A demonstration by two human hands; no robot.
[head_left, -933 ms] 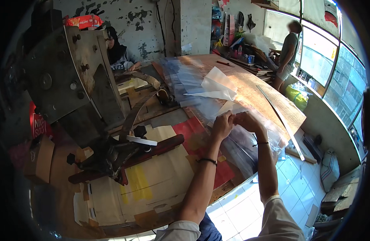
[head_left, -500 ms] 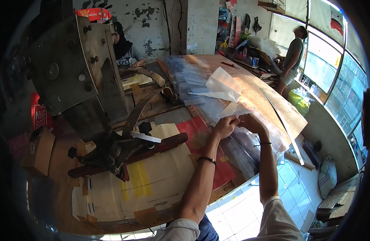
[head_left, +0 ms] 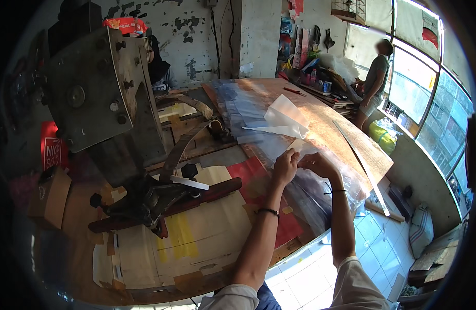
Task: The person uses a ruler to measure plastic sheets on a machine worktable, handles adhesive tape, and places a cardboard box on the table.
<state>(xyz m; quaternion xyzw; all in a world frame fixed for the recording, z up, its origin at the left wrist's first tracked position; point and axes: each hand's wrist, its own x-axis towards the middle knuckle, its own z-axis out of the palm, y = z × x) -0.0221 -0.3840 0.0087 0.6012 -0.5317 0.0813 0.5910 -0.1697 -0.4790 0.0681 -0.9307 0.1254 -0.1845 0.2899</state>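
My left hand (head_left: 285, 166) is closed with its fingertips pinched, held over the near edge of the table. Beside it my right hand (head_left: 319, 164) bends inward, fingers pressed together, its fingertips close to the left hand's. What they pinch is too small to make out. Under and behind both hands lies crumpled clear plastic film (head_left: 346, 181), spreading toward the table edge. Past the hands, a folded translucent white sheet (head_left: 287, 114) rests on bluish plastic sheets (head_left: 238, 109). A red sheet (head_left: 253, 178) lies left of my left hand.
A heavy metal press (head_left: 93, 93) stands at the left, its dark red bar (head_left: 217, 190) over a taped beige board (head_left: 217, 232). A long thin strip (head_left: 359, 160) overhangs the table's right edge. One person (head_left: 376, 77) stands by the windows; another (head_left: 158, 64) is partly hidden behind the press.
Both hands have shifted slightly left and down, still close together with fingers pinched. The person behind the press has moved further out of sight.
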